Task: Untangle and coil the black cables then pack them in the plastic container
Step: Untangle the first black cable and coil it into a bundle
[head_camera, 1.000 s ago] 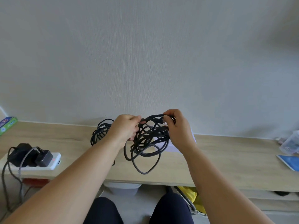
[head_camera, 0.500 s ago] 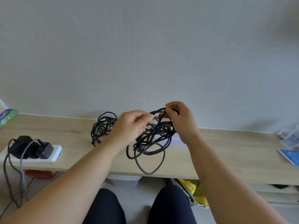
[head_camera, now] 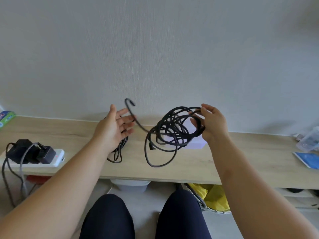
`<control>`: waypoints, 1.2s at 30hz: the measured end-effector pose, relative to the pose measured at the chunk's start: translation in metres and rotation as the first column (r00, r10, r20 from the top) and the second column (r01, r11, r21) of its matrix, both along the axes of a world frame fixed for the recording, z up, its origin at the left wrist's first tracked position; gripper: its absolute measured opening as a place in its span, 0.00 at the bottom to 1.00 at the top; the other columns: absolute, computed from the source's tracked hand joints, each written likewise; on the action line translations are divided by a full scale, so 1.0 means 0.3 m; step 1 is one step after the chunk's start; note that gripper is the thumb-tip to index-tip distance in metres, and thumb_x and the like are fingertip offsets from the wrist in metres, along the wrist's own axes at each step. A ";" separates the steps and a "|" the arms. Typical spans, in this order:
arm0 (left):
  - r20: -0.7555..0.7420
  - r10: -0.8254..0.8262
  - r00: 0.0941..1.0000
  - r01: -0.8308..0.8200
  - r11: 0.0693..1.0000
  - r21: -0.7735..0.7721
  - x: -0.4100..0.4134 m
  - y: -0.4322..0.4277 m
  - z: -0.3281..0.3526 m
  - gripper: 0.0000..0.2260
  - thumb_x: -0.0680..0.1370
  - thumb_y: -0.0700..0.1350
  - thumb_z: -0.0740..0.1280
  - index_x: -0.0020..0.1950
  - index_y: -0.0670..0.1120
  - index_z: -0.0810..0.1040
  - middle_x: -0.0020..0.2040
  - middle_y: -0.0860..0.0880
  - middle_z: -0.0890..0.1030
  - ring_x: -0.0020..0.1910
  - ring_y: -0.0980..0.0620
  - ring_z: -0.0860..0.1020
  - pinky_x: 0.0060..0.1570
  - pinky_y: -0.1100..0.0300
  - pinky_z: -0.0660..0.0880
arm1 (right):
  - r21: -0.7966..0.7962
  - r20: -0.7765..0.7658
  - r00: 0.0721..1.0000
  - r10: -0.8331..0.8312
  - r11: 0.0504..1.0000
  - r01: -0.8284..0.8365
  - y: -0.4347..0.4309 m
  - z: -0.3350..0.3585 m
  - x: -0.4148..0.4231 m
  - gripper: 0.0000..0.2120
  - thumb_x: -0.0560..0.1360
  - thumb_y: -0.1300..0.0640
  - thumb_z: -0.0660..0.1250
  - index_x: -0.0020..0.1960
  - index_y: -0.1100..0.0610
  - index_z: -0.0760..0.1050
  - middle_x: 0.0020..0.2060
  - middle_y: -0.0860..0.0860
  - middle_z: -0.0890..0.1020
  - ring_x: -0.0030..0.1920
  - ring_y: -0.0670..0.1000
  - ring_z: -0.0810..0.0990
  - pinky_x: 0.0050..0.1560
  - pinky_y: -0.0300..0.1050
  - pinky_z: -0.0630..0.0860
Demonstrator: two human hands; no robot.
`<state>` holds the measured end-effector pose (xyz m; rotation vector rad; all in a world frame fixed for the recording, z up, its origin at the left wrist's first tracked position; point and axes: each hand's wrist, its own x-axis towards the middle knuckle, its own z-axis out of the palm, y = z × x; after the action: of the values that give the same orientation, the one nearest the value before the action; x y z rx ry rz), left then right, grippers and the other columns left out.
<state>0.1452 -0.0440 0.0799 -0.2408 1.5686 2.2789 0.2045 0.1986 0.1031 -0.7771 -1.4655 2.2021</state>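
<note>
The right hand (head_camera: 211, 124) gripped the tangled cable (head_camera: 172, 133); the open left hand (head_camera: 113, 129) probably needed to draw the nearby loose end (head_camera: 129, 102) out slowly.

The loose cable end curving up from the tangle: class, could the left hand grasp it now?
Probably yes: the left hand is open and empty, and the loose cable end passes close beside it, nothing between.

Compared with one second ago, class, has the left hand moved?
Yes: the left hand let go of the cable bundle and shifted left, toward the power strip.
</note>
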 end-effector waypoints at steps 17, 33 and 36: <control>-0.316 -0.425 0.848 0.066 0.677 -0.733 0.078 0.096 0.004 0.11 0.80 0.53 0.62 0.60 0.51 0.70 0.55 0.55 0.74 0.56 0.56 0.73 0.49 0.62 0.66 | -0.423 -0.004 0.999 0.041 0.905 -0.039 0.019 -0.017 -0.048 0.10 0.80 0.65 0.58 0.60 0.66 0.70 0.41 0.62 0.78 0.27 0.55 0.82 0.32 0.48 0.82; -0.425 -0.188 0.885 -0.064 0.857 -0.511 0.030 0.075 -0.002 0.06 0.79 0.42 0.64 0.54 0.47 0.79 0.36 0.52 0.82 0.34 0.57 0.81 0.43 0.63 0.75 | 0.534 0.253 0.961 0.114 0.812 -0.237 -0.053 -0.039 0.014 0.18 0.78 0.45 0.61 0.65 0.51 0.71 0.59 0.47 0.74 0.59 0.50 0.75 0.61 0.52 0.74; -0.399 -0.105 0.911 -0.064 0.920 -0.387 0.028 0.085 0.012 0.06 0.80 0.41 0.64 0.53 0.45 0.79 0.31 0.52 0.80 0.26 0.58 0.76 0.31 0.66 0.73 | 0.827 0.076 0.986 0.151 0.543 -0.147 -0.093 -0.049 0.042 0.17 0.73 0.48 0.69 0.60 0.50 0.73 0.58 0.44 0.72 0.59 0.45 0.72 0.61 0.43 0.69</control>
<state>0.1536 -0.0184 0.0836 0.1779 2.2321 2.0651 0.2172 0.1706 0.0883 -0.2940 -2.3359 1.2636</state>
